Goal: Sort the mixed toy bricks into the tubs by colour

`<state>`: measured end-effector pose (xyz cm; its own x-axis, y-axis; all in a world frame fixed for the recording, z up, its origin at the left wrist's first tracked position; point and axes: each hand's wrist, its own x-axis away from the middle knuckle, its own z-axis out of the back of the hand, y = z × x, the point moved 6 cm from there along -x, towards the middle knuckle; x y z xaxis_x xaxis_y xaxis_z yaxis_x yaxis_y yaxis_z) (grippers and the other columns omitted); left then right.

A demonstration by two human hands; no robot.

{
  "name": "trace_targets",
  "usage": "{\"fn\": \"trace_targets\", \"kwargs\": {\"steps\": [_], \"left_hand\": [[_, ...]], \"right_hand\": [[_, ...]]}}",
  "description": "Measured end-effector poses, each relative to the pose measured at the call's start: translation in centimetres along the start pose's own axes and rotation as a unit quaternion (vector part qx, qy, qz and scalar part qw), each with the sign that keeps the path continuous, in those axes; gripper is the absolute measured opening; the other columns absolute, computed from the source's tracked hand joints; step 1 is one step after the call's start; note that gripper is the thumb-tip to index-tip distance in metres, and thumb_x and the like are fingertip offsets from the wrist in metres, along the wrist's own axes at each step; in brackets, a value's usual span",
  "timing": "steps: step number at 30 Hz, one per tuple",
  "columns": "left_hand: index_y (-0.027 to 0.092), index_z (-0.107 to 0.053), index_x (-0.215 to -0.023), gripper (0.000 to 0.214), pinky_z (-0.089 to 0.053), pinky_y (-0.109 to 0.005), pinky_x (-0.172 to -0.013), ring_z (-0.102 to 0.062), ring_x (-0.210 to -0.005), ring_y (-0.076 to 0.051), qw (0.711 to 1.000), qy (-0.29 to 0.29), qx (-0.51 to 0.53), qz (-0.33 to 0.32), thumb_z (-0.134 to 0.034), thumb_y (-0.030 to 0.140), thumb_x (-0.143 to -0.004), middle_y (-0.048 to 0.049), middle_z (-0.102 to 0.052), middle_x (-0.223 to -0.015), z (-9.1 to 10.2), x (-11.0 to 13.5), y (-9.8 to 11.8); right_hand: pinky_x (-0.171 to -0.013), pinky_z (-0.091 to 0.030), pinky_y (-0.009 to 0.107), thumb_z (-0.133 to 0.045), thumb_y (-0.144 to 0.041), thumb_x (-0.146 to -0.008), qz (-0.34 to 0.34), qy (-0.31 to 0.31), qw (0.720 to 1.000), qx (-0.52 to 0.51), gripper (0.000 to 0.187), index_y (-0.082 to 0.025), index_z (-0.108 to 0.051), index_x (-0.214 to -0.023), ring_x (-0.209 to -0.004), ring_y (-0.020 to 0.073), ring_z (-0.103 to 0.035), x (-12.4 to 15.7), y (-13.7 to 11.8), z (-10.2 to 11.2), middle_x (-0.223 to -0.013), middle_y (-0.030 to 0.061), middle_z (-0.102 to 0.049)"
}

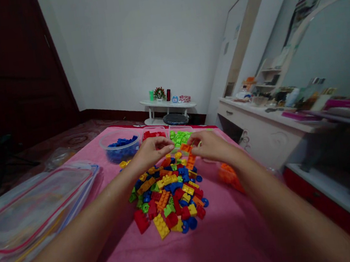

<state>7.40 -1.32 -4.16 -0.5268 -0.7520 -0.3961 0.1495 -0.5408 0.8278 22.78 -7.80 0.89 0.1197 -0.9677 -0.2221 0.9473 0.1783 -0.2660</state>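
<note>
My right hand point(208, 144) is closed on orange toy bricks point(191, 159), held above the far right side of a mixed brick pile point(169, 191). My left hand point(154, 150) hovers over the pile's far edge, its thumb and fingers a little apart and nothing visible between them. Red, yellow, blue, green and orange bricks make up the pile, with a few round blue pieces at its near and right edges. Beyond the hands stand a round tub of blue bricks point(120, 148), a box of red bricks point(153, 133) and a box of light green bricks point(180, 137).
A container of orange bricks point(230, 177) sits by my right forearm, partly hidden. Clear lids with coloured rims point(40, 207) lie stacked at the left. Pink cloth point(178, 258) covers the table. A cluttered dresser point(266, 124) stands to the right, a low white shelf point(168, 103) against the wall.
</note>
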Motion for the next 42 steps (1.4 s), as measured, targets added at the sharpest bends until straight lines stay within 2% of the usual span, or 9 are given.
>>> {"fn": "trace_targets", "kwargs": {"steps": [3,6,11,16,27,31,36,39,42], "left_hand": [[0.011,-0.067,-0.089,0.032,-0.049,-0.024,-0.063,-0.062,-0.073,-0.014,1.000,0.004,0.007,0.020,-0.060,0.038,-0.074,-0.0069,-0.069,-0.083,0.3,0.0,-0.2],[0.010,-0.067,-0.084,0.029,-0.047,-0.022,-0.060,-0.060,-0.067,-0.012,1.000,-0.003,0.015,0.019,-0.060,0.036,-0.074,-0.0056,-0.068,-0.077,0.0,-0.1,-0.5],[0.011,-0.067,-0.083,0.026,-0.046,-0.022,-0.062,-0.060,-0.067,-0.012,1.000,-0.019,0.002,0.004,-0.060,0.034,-0.075,-0.0051,-0.068,-0.077,-0.5,-0.2,-0.8],[0.010,-0.066,-0.082,0.025,-0.048,-0.022,-0.060,-0.060,-0.065,-0.012,0.999,-0.004,0.027,0.020,-0.060,0.034,-0.074,-0.0067,-0.069,-0.080,0.0,0.0,-0.9],[0.011,-0.066,-0.083,0.027,-0.048,-0.023,-0.060,-0.062,-0.068,-0.013,1.000,-0.002,0.016,0.002,-0.059,0.036,-0.075,-0.0077,-0.069,-0.080,0.1,-0.2,-1.7],[0.010,-0.067,-0.083,0.029,-0.046,-0.023,-0.057,-0.061,-0.065,-0.013,1.000,0.005,-0.006,0.008,-0.059,0.036,-0.074,-0.0075,-0.068,-0.077,1.0,-0.2,-1.5],[0.009,-0.069,-0.079,0.029,-0.042,-0.021,-0.053,-0.057,-0.058,-0.012,0.996,0.028,-0.083,0.027,-0.057,0.035,-0.074,-0.0048,-0.066,-0.067,2.6,-0.3,-2.6],[0.010,-0.070,-0.082,0.026,-0.043,-0.022,-0.057,-0.059,-0.062,-0.013,0.993,0.007,-0.114,0.040,-0.057,0.030,-0.073,-0.0051,-0.068,-0.071,2.4,-0.2,-3.9],[0.011,-0.071,-0.084,0.024,-0.043,-0.022,-0.060,-0.060,-0.067,-0.014,0.985,-0.025,-0.167,0.045,-0.056,0.026,-0.073,-0.0054,-0.070,-0.076,1.8,0.0,-4.7]], "right_hand": [[-0.058,-0.039,0.023,-0.056,-0.018,-0.065,-0.060,0.001,0.995,0.077,0.025,-0.018,-0.068,-0.086,-0.067,0.0160,-0.059,1.7,4.4,3.8,-0.079,0.0046,-0.067],[-0.053,-0.039,0.023,-0.058,-0.017,-0.062,-0.115,-0.052,0.981,0.146,0.021,-0.018,-0.069,-0.080,-0.060,0.0144,-0.058,3.4,8.4,5.6,-0.073,0.0042,-0.068],[-0.050,-0.041,0.021,-0.055,-0.010,-0.060,-0.130,-0.123,0.980,0.085,0.026,-0.020,-0.073,-0.076,-0.053,0.0129,-0.059,4.7,10.9,4.0,-0.064,0.0020,-0.068],[-0.049,-0.043,0.020,-0.052,-0.013,-0.063,-0.148,-0.042,0.988,-0.023,0.020,-0.017,-0.070,-0.071,-0.051,0.0119,-0.058,5.2,12.6,4.1,-0.057,0.0006,-0.064],[-0.053,-0.048,0.022,-0.052,-0.015,-0.072,-0.198,-0.026,0.980,-0.009,0.025,-0.014,-0.069,-0.091,-0.057,0.0147,-0.065,6.5,15.0,3.4,-0.070,0.0048,-0.070],[-0.057,-0.048,0.025,-0.055,-0.016,-0.073,-0.176,-0.025,0.983,0.048,0.027,-0.013,-0.069,-0.096,-0.055,0.0153,-0.064,5.5,12.8,3.7,-0.072,0.0065,-0.070],[-0.062,-0.046,0.025,-0.059,-0.021,-0.074,-0.054,-0.003,0.997,0.063,0.023,-0.018,-0.071,-0.094,-0.067,0.0159,-0.064,2.2,4.8,2.8,-0.090,0.0069,-0.071],[-0.061,-0.044,0.023,-0.060,-0.026,-0.075,0.010,-0.032,0.999,0.033,0.022,-0.020,-0.071,-0.092,-0.070,0.0162,-0.064,-0.2,-0.4,0.1,-0.086,0.0059,-0.071],[-0.065,-0.044,0.022,-0.059,-0.021,-0.074,0.029,-0.056,0.998,0.017,0.022,-0.022,-0.071,-0.092,-0.079,0.0159,-0.064,-2.5,-3.2,-3.8,-0.090,0.0032,-0.071]]}}
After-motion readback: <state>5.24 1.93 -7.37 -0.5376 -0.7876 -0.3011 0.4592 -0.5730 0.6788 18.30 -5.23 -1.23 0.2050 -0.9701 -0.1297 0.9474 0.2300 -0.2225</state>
